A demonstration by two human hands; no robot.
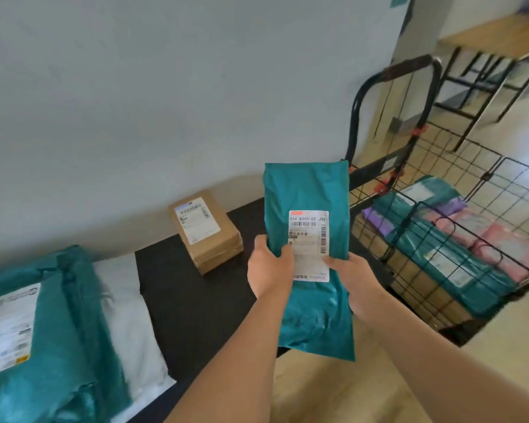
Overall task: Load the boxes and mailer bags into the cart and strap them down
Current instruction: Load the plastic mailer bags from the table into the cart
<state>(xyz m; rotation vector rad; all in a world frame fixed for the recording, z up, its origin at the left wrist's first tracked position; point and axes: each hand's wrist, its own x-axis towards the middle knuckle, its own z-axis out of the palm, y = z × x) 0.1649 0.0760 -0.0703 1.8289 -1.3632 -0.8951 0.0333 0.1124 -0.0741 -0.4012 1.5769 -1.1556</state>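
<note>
Held item: teal bag (309,184), upright, label side towards the camera. It is in the air over the right end of the counter (196,300), between the box (208,236) and the cart (458,166).

Label (308,239): white with a small red tab at top left. The top line reads "964 B305-01 JS9". Barcodes sit below it and down the right edge. The smaller print is not legible.

Left grip (269,270): grasps the bag's left edge, thumb on the label's lower left corner.
Right grip (350,277): grasps the bag's right edge, thumb at the label's lower right.

Counter: black top, set against a pale wall.
- The brown box lies flat near the wall. Its white shipping label has a barcode; the text is too small to read.
- Left bag (49,325): teal and crumpled, lying partly on a white bag (129,315). Its label is blurred, with a yellow patch at the bottom corner.

The cart is black wire mesh with a looped handle (394,71) and red clips (419,129) on the frame. Inside are teal bags (471,288), a purple bag (376,221) and pink bags (507,239), lying over brown boxes (425,288). Their labels show through the wire but cannot be read.

Behind the cart stands a wood-topped table (501,35) on black legs.
</note>
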